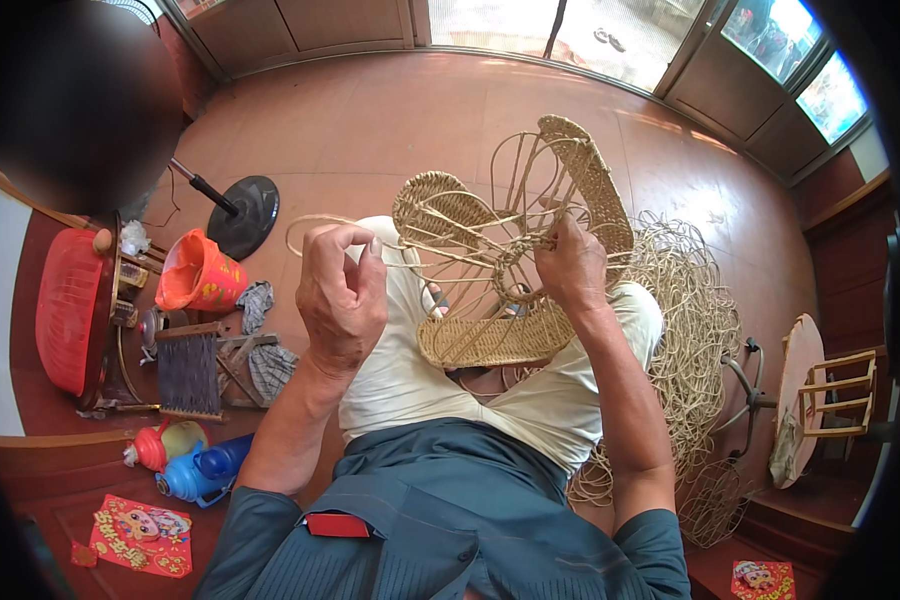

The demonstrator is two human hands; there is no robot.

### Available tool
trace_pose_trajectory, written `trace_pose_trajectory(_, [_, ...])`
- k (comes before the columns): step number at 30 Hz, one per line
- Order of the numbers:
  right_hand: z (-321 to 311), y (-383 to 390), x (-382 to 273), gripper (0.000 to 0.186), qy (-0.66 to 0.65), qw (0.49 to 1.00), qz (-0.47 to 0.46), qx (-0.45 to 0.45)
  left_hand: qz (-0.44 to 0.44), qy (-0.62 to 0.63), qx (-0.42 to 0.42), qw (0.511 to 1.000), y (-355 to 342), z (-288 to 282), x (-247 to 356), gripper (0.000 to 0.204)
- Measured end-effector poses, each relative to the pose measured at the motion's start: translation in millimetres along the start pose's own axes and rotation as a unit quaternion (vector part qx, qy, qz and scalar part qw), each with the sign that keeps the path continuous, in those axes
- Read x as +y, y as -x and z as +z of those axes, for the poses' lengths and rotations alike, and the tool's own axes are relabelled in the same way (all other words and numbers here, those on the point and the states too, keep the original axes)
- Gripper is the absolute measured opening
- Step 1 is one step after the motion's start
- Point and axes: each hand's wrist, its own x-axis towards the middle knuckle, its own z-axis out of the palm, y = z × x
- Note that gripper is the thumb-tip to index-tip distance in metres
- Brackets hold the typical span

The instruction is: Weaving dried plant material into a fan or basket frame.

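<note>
Across my knees rests a wire-framed piece wrapped in straw-coloured cord, with a woven panel (pixel 500 338) near me and two more woven panels farther off. Thin cord-wrapped bars run in to a braided ring at its middle. My right hand (pixel 573 262) is closed on the frame beside that ring. To the left, my left hand (pixel 342 295) is raised with thumb and forefinger pinched on a strand of cord, which stretches toward the ring. A loop of cord (pixel 295 232) hangs out behind that hand. The other fingers of my left hand are curled.
A large tangled heap of cord (pixel 695 330) lies on the floor by my right leg. At left stand a fan base (pixel 243 217), a red bucket (pixel 215 280), a folding stool (pixel 190 370) and a blue flask (pixel 185 480). A round tabletop (pixel 798 385) stands on edge at right.
</note>
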Motion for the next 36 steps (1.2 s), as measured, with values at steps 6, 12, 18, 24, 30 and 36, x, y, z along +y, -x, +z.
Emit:
trace_pose_trajectory(6, [5.4, 0.7, -6.3, 0.027, 0.008, 1.000, -0.008, -0.005, 0.061, 0.056, 0.019, 0.996, 7.0, -5.0, 3.7, 0.033])
trace_pose_trajectory(12, [7.0, -0.1, -4.6, 0.028, 0.007, 1.000, -0.002, -0.018, -0.072, -0.073, -0.142, 0.984, 4.9, -0.9, -19.1, 0.046])
trace_pose_trajectory(18, [11.4, -2.8, -3.4, 0.027, 0.013, 1.000, -0.019, 0.000, -0.014, -0.013, -0.173, 0.985, 11.9, 0.7, -29.8, 0.032])
trace_pose_trajectory(24, [12.8, -0.2, -9.7, 0.027, 0.007, 1.000, -0.012, -0.008, -0.019, -0.034, -0.209, 0.977, 7.0, -2.0, -27.8, 0.034])
trace_pose_trajectory(30, [8.5, 5.4, -7.7, 0.028, 0.080, 0.996, -0.026, 0.009, 0.047, -0.151, -0.157, 0.975, 14.0, -29.9, -53.6, 0.038])
trace_pose_trajectory(36, [10.2, 9.7, -5.0, 0.031, 0.118, 0.990, -0.058, 0.047, -0.190, -0.183, -0.096, 0.960, 77.4, -74.2, -145.5, 0.041])
